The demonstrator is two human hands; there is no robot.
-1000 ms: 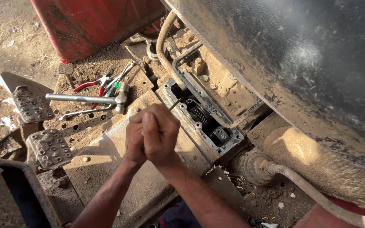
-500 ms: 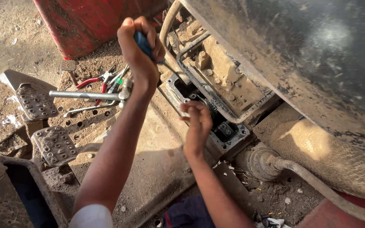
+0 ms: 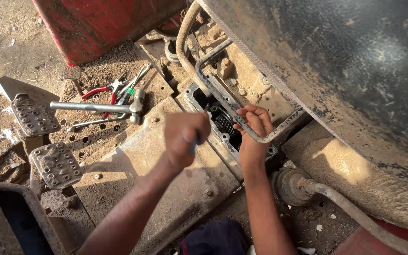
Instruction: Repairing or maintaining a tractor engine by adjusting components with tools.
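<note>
My left hand (image 3: 185,137) is closed around a blue-handled tool (image 3: 193,144), of which only a sliver of blue shows under the fist. It hovers just left of an open rectangular housing (image 3: 223,123) in the dusty machine floor, with a dark gear visible inside. My right hand (image 3: 253,125) rests at the right side of that opening, fingers curled near a bent metal rod (image 3: 223,101) that crosses it. Whether the fingers hold anything small is hidden.
A long-handled ratchet (image 3: 97,108), red-handled pliers (image 3: 101,89) and a slim wrench (image 3: 90,123) lie on the perforated plate at left. Two studded pedals (image 3: 55,165) sit lower left. A large dusty tyre (image 3: 355,71) fills the right; a red body panel (image 3: 100,23) is above.
My left hand, raised high with the blue-handled tool half a second ago, has swung down to the housing. My right hand has stayed at the opening. Earlier both hands were clasped together.
</note>
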